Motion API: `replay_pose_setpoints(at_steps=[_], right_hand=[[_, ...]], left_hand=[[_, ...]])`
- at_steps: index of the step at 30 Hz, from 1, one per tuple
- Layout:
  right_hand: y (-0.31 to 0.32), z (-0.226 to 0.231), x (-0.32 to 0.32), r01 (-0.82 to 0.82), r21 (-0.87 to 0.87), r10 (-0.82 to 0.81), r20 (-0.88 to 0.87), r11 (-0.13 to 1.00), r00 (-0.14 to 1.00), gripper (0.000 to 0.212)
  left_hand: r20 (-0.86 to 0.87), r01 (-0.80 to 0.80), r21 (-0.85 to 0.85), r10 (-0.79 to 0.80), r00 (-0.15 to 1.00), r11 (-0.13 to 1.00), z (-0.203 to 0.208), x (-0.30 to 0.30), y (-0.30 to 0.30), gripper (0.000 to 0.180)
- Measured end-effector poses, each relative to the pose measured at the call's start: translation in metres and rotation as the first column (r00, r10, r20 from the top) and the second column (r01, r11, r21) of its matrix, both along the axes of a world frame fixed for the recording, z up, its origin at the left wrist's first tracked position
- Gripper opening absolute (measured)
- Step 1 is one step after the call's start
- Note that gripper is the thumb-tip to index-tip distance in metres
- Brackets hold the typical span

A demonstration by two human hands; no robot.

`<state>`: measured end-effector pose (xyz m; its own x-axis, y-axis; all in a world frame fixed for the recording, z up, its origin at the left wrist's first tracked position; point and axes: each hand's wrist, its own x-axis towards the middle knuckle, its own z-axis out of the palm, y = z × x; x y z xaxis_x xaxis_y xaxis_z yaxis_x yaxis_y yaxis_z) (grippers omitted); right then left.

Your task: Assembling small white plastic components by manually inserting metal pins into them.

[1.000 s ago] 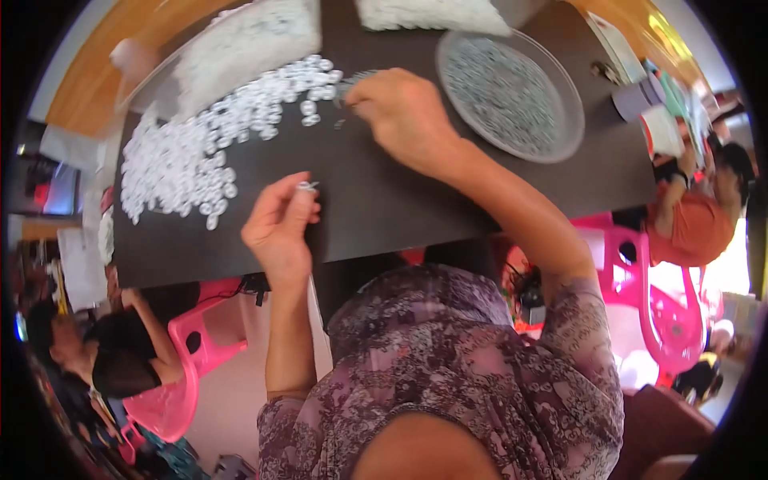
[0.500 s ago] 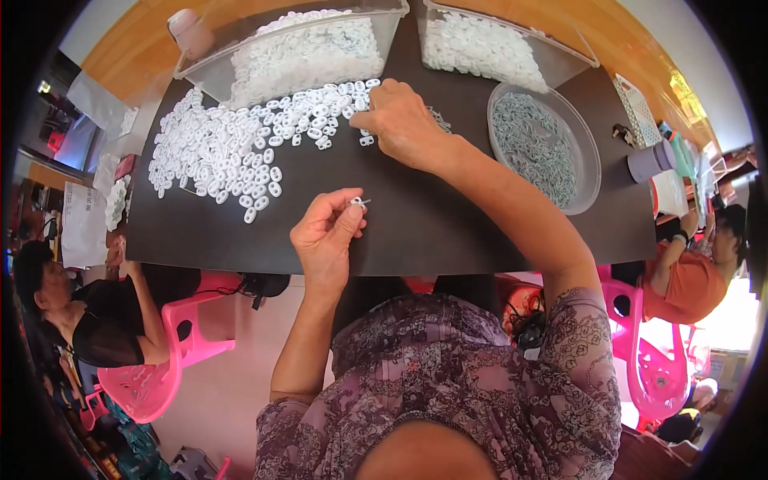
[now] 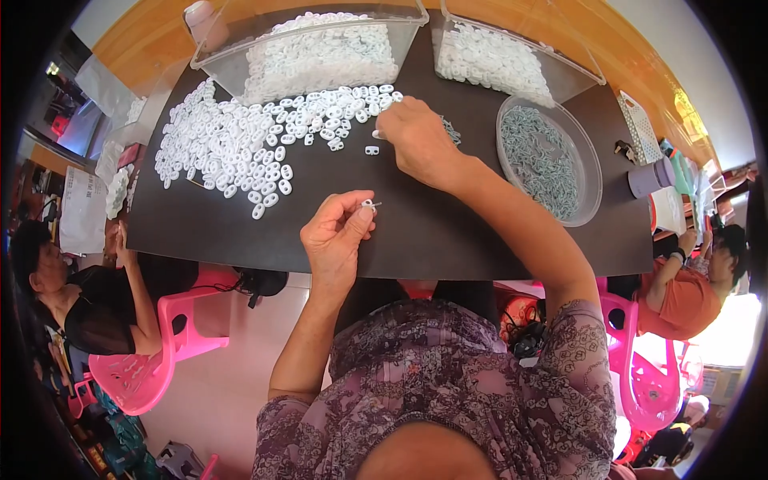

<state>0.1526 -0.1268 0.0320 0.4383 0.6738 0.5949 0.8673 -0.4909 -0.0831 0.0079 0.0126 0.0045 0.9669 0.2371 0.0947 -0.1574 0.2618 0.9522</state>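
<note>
My left hand point(image 3: 332, 240) is closed in a pinch on a small white two-hole plastic piece point(image 3: 367, 203), and a thin metal screw point(image 3: 378, 205) sticks out of it to the right. My right hand point(image 3: 420, 144) reaches over the table at the right end of a heap of loose white plastic pieces point(image 3: 220, 140). Its fingers are curled together, with a bit of a white plastic piece point(image 3: 378, 134) showing at their tips. One loose piece point(image 3: 372, 150) lies on the dark table point(image 3: 448, 240) just below those fingers.
A clear bin of white pieces point(image 3: 320, 60) stands behind the heap, with a second bin point(image 3: 492, 60) to its right. A round clear tub point(image 3: 596, 188) holds many screws; more screws point(image 3: 452, 130) lie beside my right hand. People sit at both sides.
The view has shifted a little. My right hand has drawn slightly back from the heap, and a white piece now shows at its fingertips. My left hand keeps its pinch.
</note>
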Motion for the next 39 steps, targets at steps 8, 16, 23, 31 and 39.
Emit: replay_pose_setpoints(at_steps=[8,16,23,31,39], right_hand=[[-0.019,0.018,-0.036,0.186,0.376,0.268,-0.861,0.908,0.432,0.014],[-0.025,0.027,-0.068,0.258,0.406,0.352,-0.907,0.877,0.23,0.017],[-0.024,0.024,-0.083,0.328,0.451,0.417,-0.893,0.83,0.17,0.019],[-0.018,0.018,-0.091,0.348,0.473,0.408,-0.879,0.809,0.246,0.016],[-0.012,0.015,-0.094,0.324,0.491,0.387,-0.859,0.809,0.336,0.015]], left_hand=[[-0.037,0.011,-0.018,-0.012,0.999,1.0,0.004,0.0,0.001,0.018],[0.035,-0.089,-0.01,0.089,0.995,0.996,0.02,-0.008,-0.011,0.021],[-0.036,-0.049,-0.053,0.047,0.998,0.997,0.023,-0.015,-0.015,0.017],[-0.074,-0.083,-0.103,0.076,0.994,0.991,0.023,-0.017,-0.016,0.016],[-0.072,-0.101,-0.098,0.094,0.993,0.99,0.024,-0.015,-0.016,0.013]])
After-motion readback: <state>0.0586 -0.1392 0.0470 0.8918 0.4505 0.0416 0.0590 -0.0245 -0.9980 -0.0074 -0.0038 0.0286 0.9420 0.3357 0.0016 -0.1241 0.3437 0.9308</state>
